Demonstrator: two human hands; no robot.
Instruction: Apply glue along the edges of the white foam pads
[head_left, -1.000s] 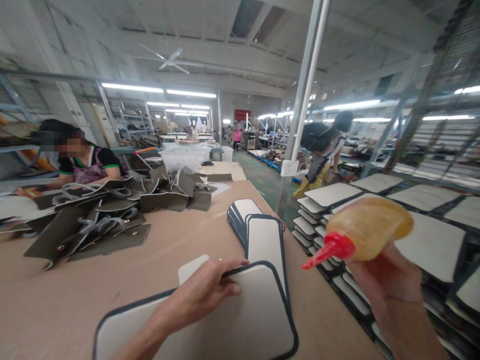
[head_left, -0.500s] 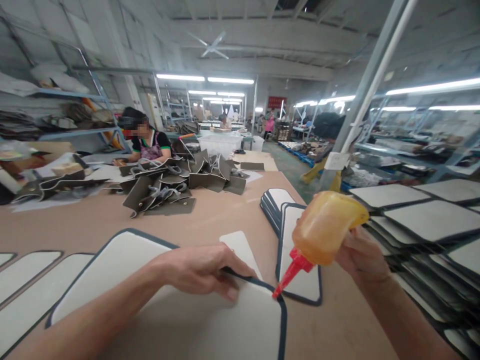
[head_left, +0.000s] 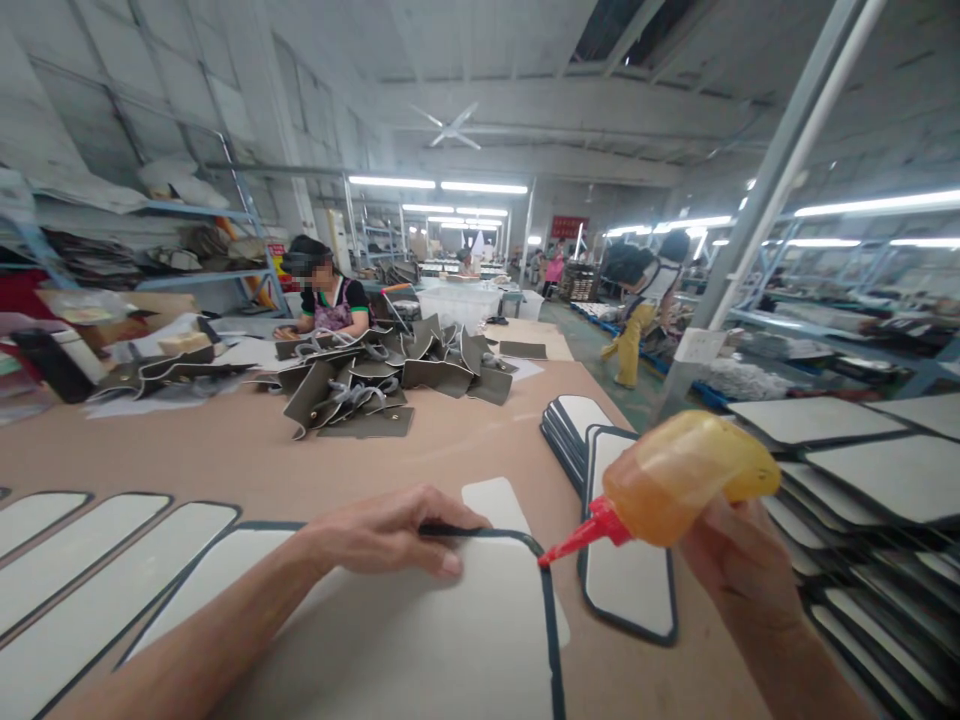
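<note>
My left hand lies on a large white panel with a dark border, its fingers curled over the panel's far edge. My right hand grips a yellow squeeze bottle with a red nozzle. The nozzle tip touches the panel's dark border at its far right corner. A small white piece lies just beyond the panel.
A stack of similar bordered panels sits at the table's right edge. More panels lie in a row at the left. A pile of olive leather pieces lies farther back, where a seated person works. Racks of panels stand at the right.
The bottle came down from mid-air and its nozzle now rests at the panel's corner. My view swung left, and more of the table's left side shows.
</note>
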